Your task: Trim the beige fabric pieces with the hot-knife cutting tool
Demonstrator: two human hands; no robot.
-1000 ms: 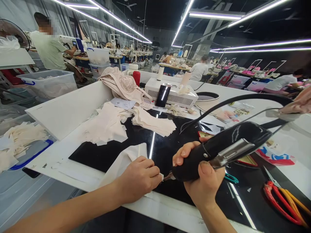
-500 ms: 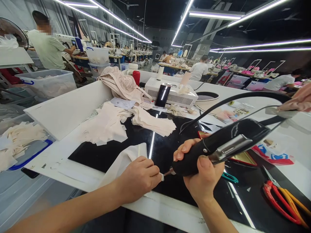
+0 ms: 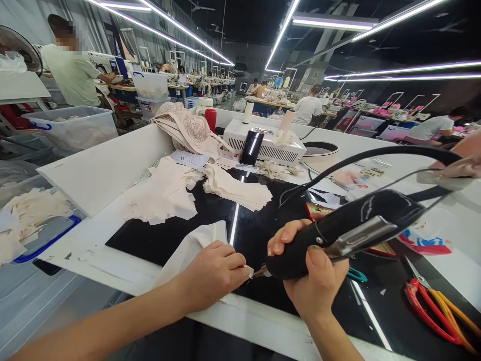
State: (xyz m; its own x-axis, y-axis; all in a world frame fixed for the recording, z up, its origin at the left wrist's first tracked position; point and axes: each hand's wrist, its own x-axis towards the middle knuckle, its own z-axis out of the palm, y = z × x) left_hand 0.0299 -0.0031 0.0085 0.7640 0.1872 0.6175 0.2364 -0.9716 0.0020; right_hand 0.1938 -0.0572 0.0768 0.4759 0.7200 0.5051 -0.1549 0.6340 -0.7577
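Note:
My left hand [image 3: 216,273] pinches a cream fabric piece [image 3: 188,248] near the front edge of a black glossy panel [image 3: 259,230]. A small pale corner of the fabric shows past the fingertips. My right hand [image 3: 313,271] is wrapped round a thick black handheld tool [image 3: 349,225], with a metal lever on its side and a black cable at its rear. The tool's thin tip points left and meets, or nearly meets, that corner. Behind, two groups of cream fabric pieces [image 3: 161,193] [image 3: 236,188] lie on the panel.
Red-handled scissors [image 3: 428,306] and a teal tool [image 3: 356,274] lie at right. Behind are a phone [image 3: 251,147], a white vented box [image 3: 265,143] and cream bra cups [image 3: 191,128]. Bins [image 3: 75,130] stand at left; a person [image 3: 69,75] sits beyond.
The black tool has shifted slightly, its rear end a little right and its front slightly lower. Both hands otherwise keep nearly the same place and hold.

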